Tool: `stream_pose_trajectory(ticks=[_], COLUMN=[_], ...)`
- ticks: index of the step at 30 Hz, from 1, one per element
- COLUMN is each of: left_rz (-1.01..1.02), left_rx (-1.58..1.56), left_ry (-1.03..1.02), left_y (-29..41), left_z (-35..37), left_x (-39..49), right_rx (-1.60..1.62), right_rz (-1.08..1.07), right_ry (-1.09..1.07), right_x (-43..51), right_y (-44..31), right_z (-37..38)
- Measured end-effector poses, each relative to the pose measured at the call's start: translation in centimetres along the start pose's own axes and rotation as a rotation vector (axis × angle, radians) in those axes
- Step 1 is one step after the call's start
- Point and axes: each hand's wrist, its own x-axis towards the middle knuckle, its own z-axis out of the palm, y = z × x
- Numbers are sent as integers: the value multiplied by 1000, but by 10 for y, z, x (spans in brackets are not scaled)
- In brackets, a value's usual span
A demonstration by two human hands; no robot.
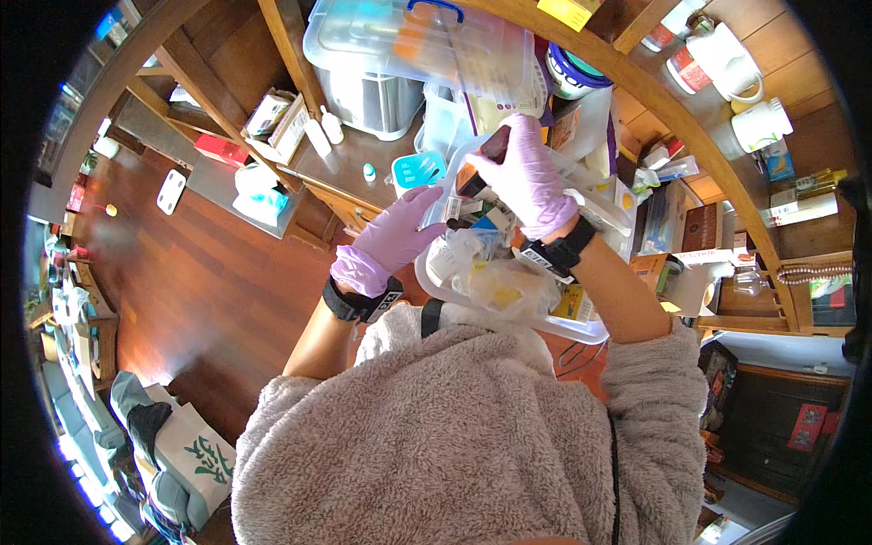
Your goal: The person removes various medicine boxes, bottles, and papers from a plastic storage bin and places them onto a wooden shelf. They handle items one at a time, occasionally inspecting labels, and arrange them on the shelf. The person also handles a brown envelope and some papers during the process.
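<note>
My right hand (530, 178), in a lilac glove, grips a small dark box (496, 145) with an orange-brown edge above the far side of a clear plastic storage bin (579, 330). Part of the box is hidden by my fingers. My left hand (398, 235), gloved alike, is held at the bin's left side with thumb and fingers apart and nothing in it. Inside the bin lie a crumpled clear plastic bag (514, 285), a yellow box (572, 304) and several small packages. A teal-lidded container (417, 170) stands just beyond my left fingertips.
Beyond the bin, a wooden cabinet top (354, 153) carries a silver appliance (373, 102) and small white bottles (332, 127). A large lidded clear box (415, 41) rests above the appliance. Wooden shelves (722, 184) curve along the right, with a white mug (732, 65). A tote bag (194, 456) stands lower left.
</note>
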Motion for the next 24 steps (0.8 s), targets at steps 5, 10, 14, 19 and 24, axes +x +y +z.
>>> stream_pose_trajectory(ticks=[5,10,14,19,24], left_rz=[37,78,95,58,59], left_rx=[-3,81,79,106,111], left_ry=[-29,20,19,-19,18], left_y=[0,-2,-3,1,6], left_z=[0,1,1,-2,0], left_x=[6,4,5,6,6], right_rx=[-179,-169,-166,-201,-128], right_rz=[-71,18,-42,-66,-138], right_ry=[29,0,-66,-333,-367], right_x=[-4,-8,-9,-8,-6], right_y=[-12,-8,-5,5,11], right_z=[13,17,28,16,3])
